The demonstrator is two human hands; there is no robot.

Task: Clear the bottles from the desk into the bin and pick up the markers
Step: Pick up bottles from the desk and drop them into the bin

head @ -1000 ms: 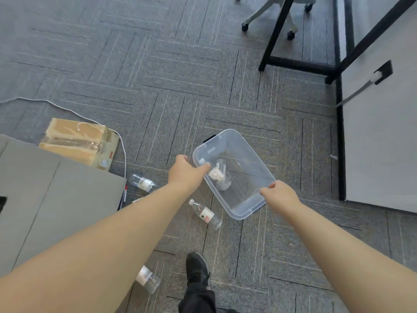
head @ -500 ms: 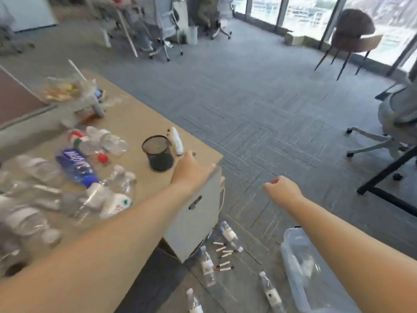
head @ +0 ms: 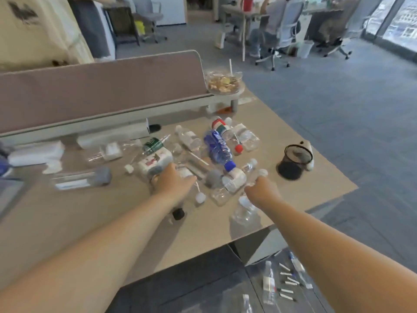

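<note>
Many empty plastic bottles lie in a heap on the tan desk (head: 90, 222), among them a blue-labelled bottle (head: 217, 147) and a red-capped one (head: 234, 141). My left hand (head: 171, 182) lies with fingers stretched over a clear bottle (head: 187, 171) at the near side of the heap. My right hand (head: 261, 192) is curled around the neck of a clear white-capped bottle (head: 259, 173). Several markers (head: 286, 281) lie on the floor by the desk corner, beside fallen bottles (head: 268, 283). The bin is out of view.
A black mesh pen cup (head: 293, 163) stands near the desk's right corner. A brown divider (head: 101, 91) runs along the back, with a snack bowl (head: 223, 83) at its end. Tissues (head: 36, 152) lie far left. Office chairs (head: 284, 30) stand beyond.
My view swung from the bin on the floor up to the desk. Both hands, empty before, moved onto the bottle heap, and the right hand closed on a bottle.
</note>
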